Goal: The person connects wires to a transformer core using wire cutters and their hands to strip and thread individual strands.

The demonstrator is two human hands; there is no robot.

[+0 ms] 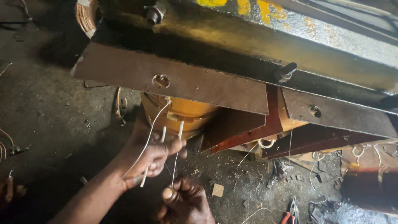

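The left hand [154, 152] is closed around thin white cords [151, 132], with its fingers bent over them just below the yellow coil [182, 114]. One cord runs from this hand up to the coil, and two short stiff ends stand up between the fingers. The right hand [185, 202] is below the left hand, a little more far from the coil, and it pinches one white strand [176, 157] between thumb and fingers; this strand goes up toward the coil too. Above the coil lie flat brown boards [199, 83], one with a round hole, and above them a heavy dark metal frame [265, 37] with bolts and spots of yellow paint. To the right of the coil more brown boards lean, with white cord loops near them. On the dirty floor [45, 116], right of the coil and lower, lie red-handled pliers [290, 213] among small scraps.
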